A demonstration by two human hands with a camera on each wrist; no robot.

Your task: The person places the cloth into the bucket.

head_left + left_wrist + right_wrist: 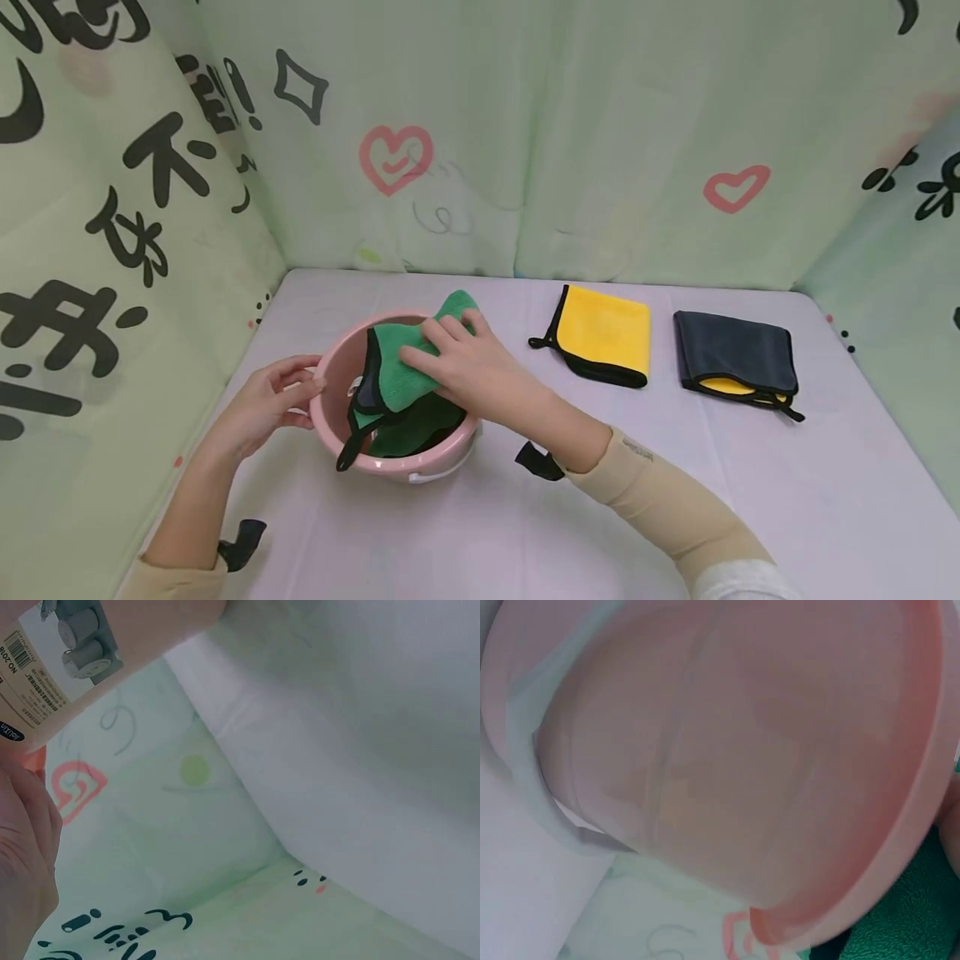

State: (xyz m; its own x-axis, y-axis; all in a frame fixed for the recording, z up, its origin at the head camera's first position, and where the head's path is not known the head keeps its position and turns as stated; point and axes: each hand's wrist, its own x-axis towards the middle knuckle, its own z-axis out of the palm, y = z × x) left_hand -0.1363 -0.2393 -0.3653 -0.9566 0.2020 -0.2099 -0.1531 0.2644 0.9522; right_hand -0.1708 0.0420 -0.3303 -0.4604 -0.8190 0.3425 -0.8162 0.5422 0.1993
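Observation:
A pink bucket (pixel 341 354) stands on the left part of the table. My left hand (pixel 270 400) holds its rim from the left, fingertips at the edge. In the left wrist view, the bucket's labelled side (pixel 142 637) shows above that hand. My right hand (pixel 476 362) reaches over the bucket's right side and grips a green towel (pixel 405 367) with black edging and a dark grey back. The towel bulges above the rim, and its black loop hangs over the front left. More dark green cloth (pixel 420 425) shows inside the bucket, partly hidden by the towel.
A folded yellow towel (pixel 606 333) with black trim lies right of the bucket. Farther right is a folded dark grey towel (pixel 735 350) with yellow inside. The bucket's white handle (pixel 450 469) hangs at its front. Printed curtains (pixel 600 150) enclose the table's back and sides.

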